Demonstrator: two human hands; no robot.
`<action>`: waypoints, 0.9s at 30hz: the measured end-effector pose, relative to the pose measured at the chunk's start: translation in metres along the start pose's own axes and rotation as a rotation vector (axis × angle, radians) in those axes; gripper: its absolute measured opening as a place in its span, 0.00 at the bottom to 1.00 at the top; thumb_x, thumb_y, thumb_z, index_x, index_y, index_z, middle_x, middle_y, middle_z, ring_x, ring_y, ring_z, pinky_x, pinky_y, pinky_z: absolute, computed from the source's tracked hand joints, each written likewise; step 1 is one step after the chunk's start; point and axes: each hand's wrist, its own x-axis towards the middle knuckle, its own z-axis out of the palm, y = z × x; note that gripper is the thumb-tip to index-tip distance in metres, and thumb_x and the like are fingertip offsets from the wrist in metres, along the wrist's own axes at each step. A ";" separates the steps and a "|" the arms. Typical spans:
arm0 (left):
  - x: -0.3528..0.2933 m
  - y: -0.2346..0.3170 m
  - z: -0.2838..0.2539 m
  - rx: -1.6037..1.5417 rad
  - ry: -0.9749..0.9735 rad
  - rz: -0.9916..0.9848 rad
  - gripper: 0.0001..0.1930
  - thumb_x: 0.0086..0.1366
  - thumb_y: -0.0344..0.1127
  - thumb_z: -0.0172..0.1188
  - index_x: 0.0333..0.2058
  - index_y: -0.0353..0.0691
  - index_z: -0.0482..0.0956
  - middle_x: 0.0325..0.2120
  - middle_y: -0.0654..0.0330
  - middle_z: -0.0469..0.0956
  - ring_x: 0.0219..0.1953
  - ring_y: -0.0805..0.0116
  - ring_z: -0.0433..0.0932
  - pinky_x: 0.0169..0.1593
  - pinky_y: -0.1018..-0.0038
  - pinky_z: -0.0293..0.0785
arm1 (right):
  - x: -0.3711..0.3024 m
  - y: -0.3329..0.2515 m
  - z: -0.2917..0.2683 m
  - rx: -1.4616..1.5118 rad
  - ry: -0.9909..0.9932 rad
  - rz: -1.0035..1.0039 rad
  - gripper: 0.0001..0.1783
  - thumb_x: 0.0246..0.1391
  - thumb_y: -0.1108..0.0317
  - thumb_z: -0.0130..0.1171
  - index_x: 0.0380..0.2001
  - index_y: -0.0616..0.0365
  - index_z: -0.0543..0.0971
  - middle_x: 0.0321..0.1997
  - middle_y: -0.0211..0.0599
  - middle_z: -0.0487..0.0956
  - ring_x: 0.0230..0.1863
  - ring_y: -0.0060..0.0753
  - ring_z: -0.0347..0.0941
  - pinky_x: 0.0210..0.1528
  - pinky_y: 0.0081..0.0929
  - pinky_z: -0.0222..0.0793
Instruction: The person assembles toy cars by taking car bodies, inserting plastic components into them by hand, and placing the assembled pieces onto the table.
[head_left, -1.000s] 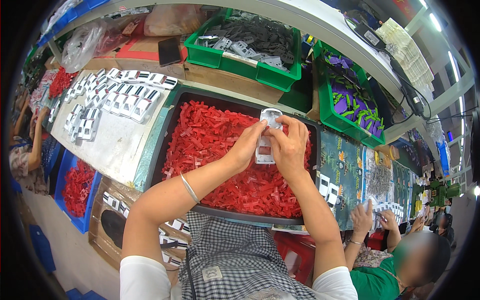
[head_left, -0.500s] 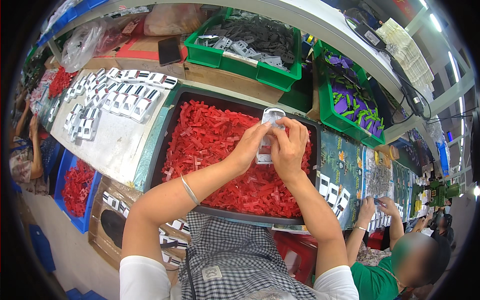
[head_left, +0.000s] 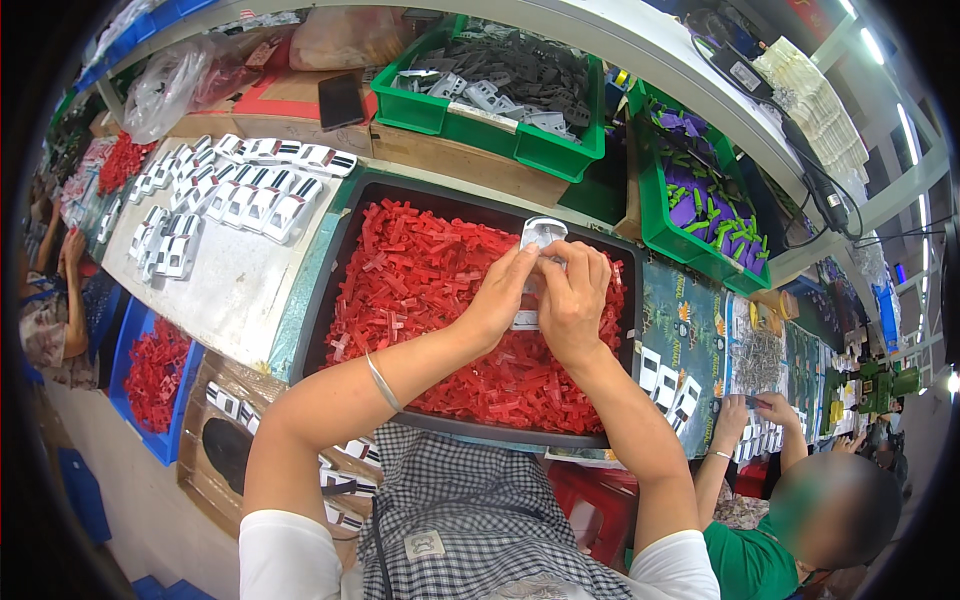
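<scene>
Both hands hold one white toy car shell (head_left: pixel 543 231), its hollow inside facing up, over a black tray (head_left: pixel 318 320) heaped with small red plastic parts (head_left: pixel 425 270). My left hand (head_left: pixel 500 293) grips the shell's left side, thumb and fingertips against it. My right hand (head_left: pixel 572 300) is closed over its right side, fingers bent into the middle. The fingers hide much of the shell; its far end and a bit of its near end show. Whether a small red part is between the fingertips cannot be made out.
White toy cars (head_left: pixel 240 200) stand in rows at left, with more cars (head_left: pixel 668 385) at right. Green bins (head_left: pixel 545 150) hold grey and purple-green parts. A phone (head_left: pixel 341 102) lies behind the tray. A blue bin (head_left: pixel 172 440) is lower left; a co-worker (head_left: pixel 760 545) sits at right.
My right hand has shifted slightly left and its fingers now cover more of the shell's middle. My left hand stays almost in place on the shell.
</scene>
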 end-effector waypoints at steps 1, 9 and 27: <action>0.000 0.001 0.000 -0.010 0.008 -0.023 0.20 0.72 0.49 0.41 0.47 0.39 0.70 0.36 0.62 0.73 0.40 0.75 0.72 0.40 0.74 0.73 | -0.001 -0.001 0.000 0.001 0.000 0.001 0.12 0.35 0.80 0.61 0.29 0.61 0.77 0.40 0.37 0.72 0.44 0.44 0.68 0.48 0.41 0.60; 0.005 -0.003 -0.003 -0.002 -0.024 -0.022 0.19 0.72 0.50 0.42 0.48 0.41 0.69 0.38 0.64 0.73 0.38 0.74 0.73 0.38 0.74 0.74 | 0.001 0.004 -0.001 0.011 0.022 0.113 0.10 0.37 0.76 0.64 0.28 0.56 0.78 0.44 0.37 0.72 0.49 0.44 0.66 0.53 0.43 0.57; 0.010 -0.019 -0.010 0.156 0.013 -0.034 0.11 0.69 0.34 0.48 0.44 0.32 0.73 0.31 0.62 0.76 0.31 0.78 0.73 0.34 0.77 0.71 | -0.002 0.037 -0.009 1.081 -0.404 0.775 0.36 0.45 0.77 0.61 0.61 0.62 0.63 0.49 0.38 0.73 0.50 0.25 0.69 0.54 0.25 0.65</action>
